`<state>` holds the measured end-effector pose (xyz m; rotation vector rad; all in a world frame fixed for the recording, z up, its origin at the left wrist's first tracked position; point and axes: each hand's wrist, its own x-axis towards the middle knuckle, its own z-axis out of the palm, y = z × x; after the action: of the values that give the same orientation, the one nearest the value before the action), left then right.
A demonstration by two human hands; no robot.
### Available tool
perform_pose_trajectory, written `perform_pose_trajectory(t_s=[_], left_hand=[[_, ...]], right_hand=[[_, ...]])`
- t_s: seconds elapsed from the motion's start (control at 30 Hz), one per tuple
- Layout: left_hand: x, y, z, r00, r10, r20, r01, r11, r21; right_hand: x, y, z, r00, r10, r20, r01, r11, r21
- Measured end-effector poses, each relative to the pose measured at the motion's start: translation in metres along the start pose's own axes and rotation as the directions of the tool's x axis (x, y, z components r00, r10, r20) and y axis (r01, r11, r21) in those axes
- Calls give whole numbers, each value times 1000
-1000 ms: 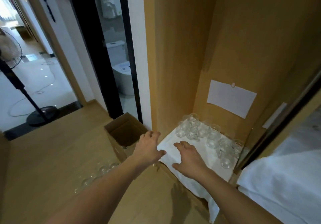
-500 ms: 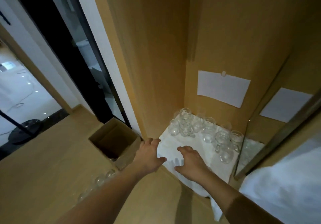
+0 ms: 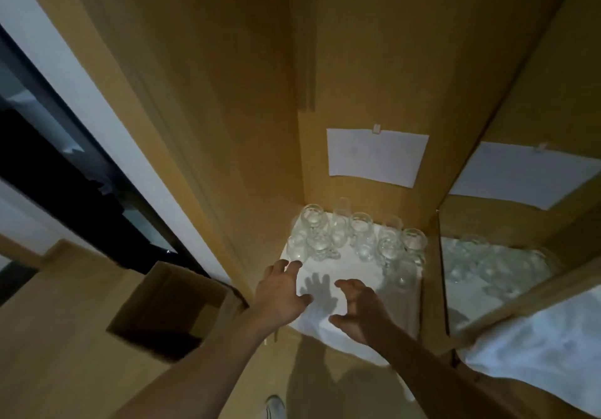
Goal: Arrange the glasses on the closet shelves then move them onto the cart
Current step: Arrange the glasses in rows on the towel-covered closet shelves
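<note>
Several clear stemmed glasses (image 3: 357, 236) stand clustered at the back of a low closet shelf covered with a white cloth (image 3: 367, 275). My left hand (image 3: 279, 291) hovers over the cloth's front left part, fingers spread and reaching toward the nearest glasses, holding nothing. My right hand (image 3: 361, 311) is beside it over the front of the cloth, fingers loosely curled and empty. Neither hand touches a glass.
An open cardboard box (image 3: 172, 304) sits on the wooden floor left of the closet. A mirrored panel (image 3: 507, 256) on the right reflects the glasses. White sheets of paper (image 3: 375, 156) hang on the closet's back wall. White fabric (image 3: 536, 343) lies at lower right.
The view has tilted up and closer into the closet. Both hands have lifted off the cloth's front edge and moved forward toward the glasses, with the left fingers spreading.
</note>
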<state>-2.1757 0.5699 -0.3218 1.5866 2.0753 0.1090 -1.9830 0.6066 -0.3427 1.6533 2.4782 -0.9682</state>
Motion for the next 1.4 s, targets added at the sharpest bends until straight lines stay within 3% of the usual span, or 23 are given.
perform_pose_trajectory(t_s=[0.3,0.47,0.67,1.03,1.4], left_hand=[[57,-33,-5,984,162,78,-161,987,-20],[87,-35,2,974,204,100,-192,974,-122],[115,-38,12,976,173,134,-150,974,-171],[174,-50,28,987,-75,140,105,969,-222],[251,-83,93,926,-329,186,372,882,-289]], right_hand=[[19,-23,17,969,243,-38,-240,968,71],[21,-16,27,930,365,-33,-361,929,85],[39,-7,26,913,408,-21,-404,909,97],[138,31,38,892,404,202,-435,888,146],[249,85,73,841,394,369,-466,876,125]])
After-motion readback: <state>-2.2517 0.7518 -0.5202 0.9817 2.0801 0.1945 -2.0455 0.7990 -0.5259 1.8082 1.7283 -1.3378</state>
